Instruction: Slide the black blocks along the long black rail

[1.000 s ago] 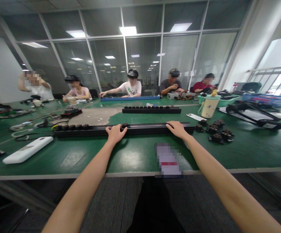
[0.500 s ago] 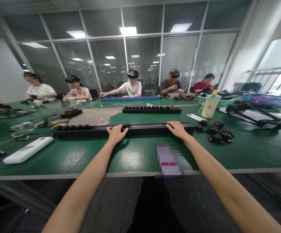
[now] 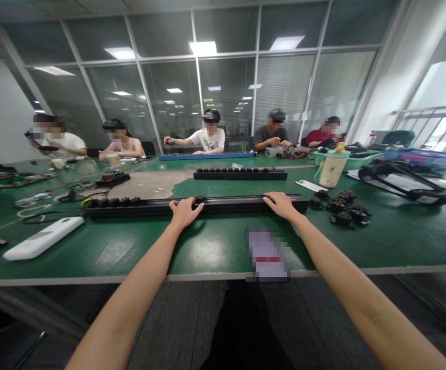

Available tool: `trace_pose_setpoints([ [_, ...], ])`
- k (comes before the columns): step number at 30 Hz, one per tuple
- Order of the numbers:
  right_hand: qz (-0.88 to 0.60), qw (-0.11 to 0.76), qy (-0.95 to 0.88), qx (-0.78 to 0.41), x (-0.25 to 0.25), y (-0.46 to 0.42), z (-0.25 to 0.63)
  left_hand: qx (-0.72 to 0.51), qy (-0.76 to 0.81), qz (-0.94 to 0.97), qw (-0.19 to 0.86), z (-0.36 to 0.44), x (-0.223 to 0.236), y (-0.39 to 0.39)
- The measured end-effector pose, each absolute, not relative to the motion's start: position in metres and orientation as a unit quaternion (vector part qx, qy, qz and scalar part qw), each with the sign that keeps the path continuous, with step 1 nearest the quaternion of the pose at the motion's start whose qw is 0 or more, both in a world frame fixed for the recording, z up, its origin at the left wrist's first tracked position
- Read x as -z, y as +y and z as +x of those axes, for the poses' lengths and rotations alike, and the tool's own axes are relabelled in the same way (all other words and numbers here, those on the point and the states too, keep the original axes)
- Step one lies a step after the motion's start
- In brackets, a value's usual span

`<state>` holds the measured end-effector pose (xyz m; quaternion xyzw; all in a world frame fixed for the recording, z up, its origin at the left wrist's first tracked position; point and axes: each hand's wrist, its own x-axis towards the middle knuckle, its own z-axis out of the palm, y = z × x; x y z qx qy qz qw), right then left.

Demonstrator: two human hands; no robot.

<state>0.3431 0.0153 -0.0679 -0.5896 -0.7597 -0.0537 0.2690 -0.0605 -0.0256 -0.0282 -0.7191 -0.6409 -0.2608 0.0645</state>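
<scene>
A long black rail housing (image 3: 230,205) lies crosswise on the table in front of me. Several small black modules (image 3: 114,202) sit in its left end. One more black module (image 3: 200,198) stands near the middle, at the thumb and forefinger of my left hand (image 3: 184,213); these fingers close about it, though their tips are partly hidden. My right hand (image 3: 282,205) grips the housing near its right end, fingers over the far edge and thumb on the near side. Loose black modules (image 3: 348,208) are heaped just right of the housing.
Below the housing lies a phone (image 3: 268,255); a white oblong case (image 3: 44,238) is at left. Farther back are a second black rail (image 3: 241,175), a white phone (image 3: 309,186), a cream tumbler (image 3: 333,172) and a black jointed frame (image 3: 404,182). Several people sit across the table.
My left hand and the module beside it have shifted very slightly right. My right hand has stayed put. Across the table, the leftmost person has lowered their arms, and the middle person's hand has risen.
</scene>
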Motion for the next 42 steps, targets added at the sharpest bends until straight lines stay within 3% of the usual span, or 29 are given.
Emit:
trace_pose_setpoints([
  [42, -0.591, 0.260, -0.761, 0.059, 0.070, 0.018, 0.344, 0.232, -0.594, -0.765, 0.091, -0.066, 0.038, -0.017],
])
